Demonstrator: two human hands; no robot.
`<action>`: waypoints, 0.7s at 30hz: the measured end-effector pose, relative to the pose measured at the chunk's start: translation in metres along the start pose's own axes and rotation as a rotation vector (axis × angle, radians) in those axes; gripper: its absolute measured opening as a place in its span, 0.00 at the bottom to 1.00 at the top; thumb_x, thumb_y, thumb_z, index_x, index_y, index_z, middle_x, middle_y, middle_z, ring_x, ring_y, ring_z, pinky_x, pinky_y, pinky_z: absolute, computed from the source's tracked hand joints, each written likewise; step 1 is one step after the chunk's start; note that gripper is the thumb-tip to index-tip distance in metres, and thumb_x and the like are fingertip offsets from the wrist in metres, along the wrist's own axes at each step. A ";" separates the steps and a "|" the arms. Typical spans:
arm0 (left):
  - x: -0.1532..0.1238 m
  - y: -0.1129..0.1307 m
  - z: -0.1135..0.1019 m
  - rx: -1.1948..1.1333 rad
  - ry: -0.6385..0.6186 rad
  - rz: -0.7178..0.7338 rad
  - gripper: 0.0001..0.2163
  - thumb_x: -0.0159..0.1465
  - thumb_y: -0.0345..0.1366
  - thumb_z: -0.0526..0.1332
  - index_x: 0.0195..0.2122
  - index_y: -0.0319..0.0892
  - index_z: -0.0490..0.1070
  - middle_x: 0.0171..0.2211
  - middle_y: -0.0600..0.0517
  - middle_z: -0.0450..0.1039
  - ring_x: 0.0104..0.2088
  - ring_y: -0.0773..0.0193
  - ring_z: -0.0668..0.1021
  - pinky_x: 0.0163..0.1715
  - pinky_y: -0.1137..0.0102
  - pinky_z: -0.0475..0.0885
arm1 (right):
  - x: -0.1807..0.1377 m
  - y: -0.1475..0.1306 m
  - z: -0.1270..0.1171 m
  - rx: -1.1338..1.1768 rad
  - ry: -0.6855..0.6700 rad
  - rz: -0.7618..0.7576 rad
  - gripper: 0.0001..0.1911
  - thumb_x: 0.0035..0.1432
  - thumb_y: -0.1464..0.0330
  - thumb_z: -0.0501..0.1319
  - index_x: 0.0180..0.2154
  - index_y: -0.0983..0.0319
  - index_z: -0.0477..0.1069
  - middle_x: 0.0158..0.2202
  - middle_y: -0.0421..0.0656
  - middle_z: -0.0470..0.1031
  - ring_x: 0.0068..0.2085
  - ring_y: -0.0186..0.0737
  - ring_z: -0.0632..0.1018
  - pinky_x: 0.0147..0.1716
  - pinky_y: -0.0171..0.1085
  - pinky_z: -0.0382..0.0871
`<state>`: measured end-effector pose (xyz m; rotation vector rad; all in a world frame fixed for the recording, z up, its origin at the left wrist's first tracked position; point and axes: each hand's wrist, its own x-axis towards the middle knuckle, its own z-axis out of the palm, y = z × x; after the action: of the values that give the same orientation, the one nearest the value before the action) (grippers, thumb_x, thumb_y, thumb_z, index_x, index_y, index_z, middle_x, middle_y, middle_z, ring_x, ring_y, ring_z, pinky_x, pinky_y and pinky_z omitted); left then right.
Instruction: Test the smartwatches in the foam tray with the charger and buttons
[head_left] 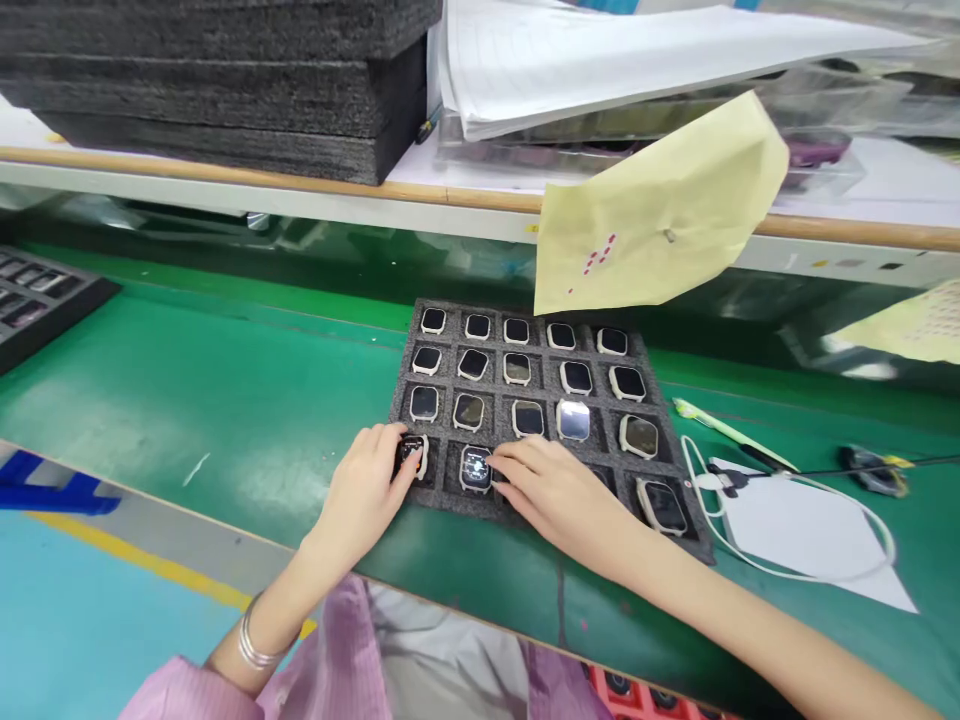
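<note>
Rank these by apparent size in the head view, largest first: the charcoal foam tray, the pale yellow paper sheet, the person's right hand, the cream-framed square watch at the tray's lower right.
1. Charcoal foam tray
2. Pale yellow paper sheet
3. Person's right hand, though nearness to the camera may enlarge it
4. Cream-framed square watch

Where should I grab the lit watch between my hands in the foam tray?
Probably pinch the lit watch by the left and right edges of its pale frame, coming straight down with your fingertips into the foam pocket. It lies face up and sunken in the pocket, so the frame edges keep you off the glass.
</note>
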<state>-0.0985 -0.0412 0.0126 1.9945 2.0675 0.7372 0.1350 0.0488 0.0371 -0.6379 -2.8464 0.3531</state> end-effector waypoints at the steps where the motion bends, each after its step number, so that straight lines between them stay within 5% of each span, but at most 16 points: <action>1: 0.001 0.000 0.000 0.078 -0.032 0.006 0.07 0.68 0.35 0.55 0.46 0.40 0.66 0.38 0.46 0.73 0.40 0.53 0.74 0.39 0.61 0.71 | 0.008 -0.003 0.007 -0.025 -0.031 0.012 0.08 0.65 0.75 0.57 0.43 0.67 0.73 0.41 0.52 0.76 0.42 0.52 0.74 0.42 0.51 0.73; 6: 0.008 0.009 0.005 0.267 -0.120 0.023 0.08 0.69 0.36 0.55 0.41 0.37 0.68 0.37 0.43 0.72 0.39 0.50 0.73 0.39 0.58 0.71 | 0.022 -0.013 0.025 -0.032 -0.045 0.126 0.09 0.62 0.75 0.61 0.43 0.72 0.74 0.39 0.57 0.75 0.41 0.58 0.75 0.43 0.55 0.71; 10: 0.007 0.008 0.007 0.107 -0.132 -0.012 0.10 0.66 0.36 0.60 0.45 0.35 0.68 0.39 0.43 0.73 0.40 0.51 0.74 0.41 0.60 0.70 | 0.020 -0.015 0.027 0.090 -0.016 0.241 0.13 0.60 0.72 0.65 0.46 0.69 0.71 0.38 0.51 0.75 0.40 0.50 0.77 0.40 0.46 0.74; 15: 0.007 0.005 0.002 -0.288 -0.217 -0.079 0.07 0.65 0.38 0.62 0.34 0.40 0.73 0.33 0.50 0.71 0.34 0.58 0.74 0.35 0.67 0.68 | 0.023 -0.015 0.028 0.281 -0.011 0.348 0.17 0.57 0.69 0.67 0.48 0.63 0.69 0.29 0.38 0.74 0.31 0.40 0.77 0.31 0.36 0.70; 21: 0.023 0.012 0.010 -1.163 -0.203 -0.334 0.11 0.61 0.43 0.65 0.35 0.38 0.73 0.31 0.50 0.75 0.32 0.63 0.77 0.35 0.70 0.71 | 0.026 -0.022 0.027 0.396 -0.013 0.413 0.09 0.59 0.69 0.64 0.42 0.61 0.69 0.36 0.41 0.76 0.34 0.42 0.78 0.33 0.37 0.67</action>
<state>-0.0857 -0.0167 0.0141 0.9848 1.2573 1.1959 0.0963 0.0362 0.0212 -1.1267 -2.5229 0.9554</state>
